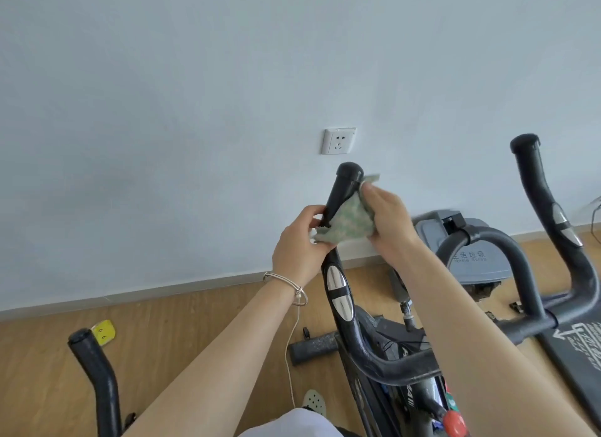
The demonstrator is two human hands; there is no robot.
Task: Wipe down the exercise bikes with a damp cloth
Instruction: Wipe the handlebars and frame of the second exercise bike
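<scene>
"While the cloth [344, 223] was wrapped on the left handlebar horn [341, 191], which step was that?"
"Wiping the bars, I'd judge: the right hand [387, 218] clasped the cloth against the horn; the left hand [300, 244], just below that grip, curled round the horn itself."
"Which way did the horn run?"
"Nearly upright along its length, capped tip above the grip, pointing toward the wall socket [339, 141]. Next would call for sliding the cloth down over the silver sensor plates [336, 280] below the grip, then crossing to the other horn [536, 182], well off to its right"
</scene>
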